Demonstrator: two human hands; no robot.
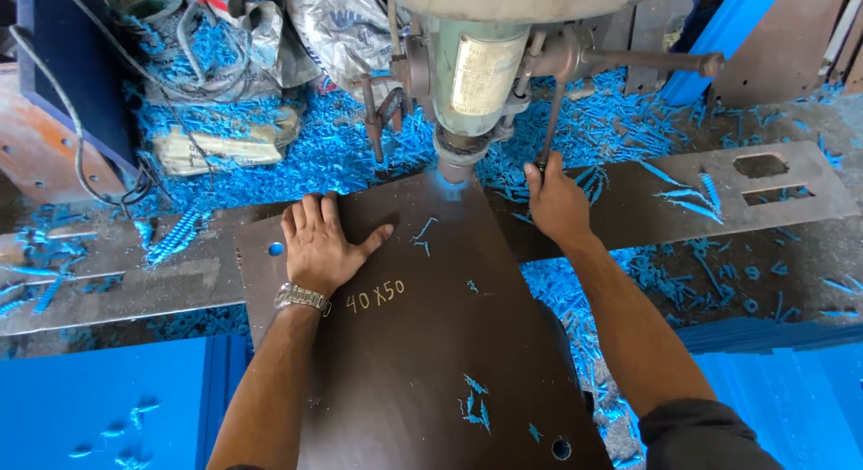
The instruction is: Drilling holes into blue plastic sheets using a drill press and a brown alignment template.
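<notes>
A large dark brown plate [431, 344] with chalk marks and a few drilled holes lies under a green drill press [476, 75]. The drill's spindle [456, 164] is down on the plate's far edge, with blue chips spinning off around it. My left hand [324, 245], a metal watch on its wrist, presses flat on the plate to the left of the spindle, fingers spread. My right hand [556, 200] grips the plate's far right edge and touches a thin feed lever [550, 128] hanging from the machine.
Blue curly shavings [306, 155] cover the bench and floor. A long grey metal strip [719, 191] with cut-out slots runs across behind the plate. Blue sheets [99, 398] lie at the lower left and right. Cables, bags and clutter sit at the back left.
</notes>
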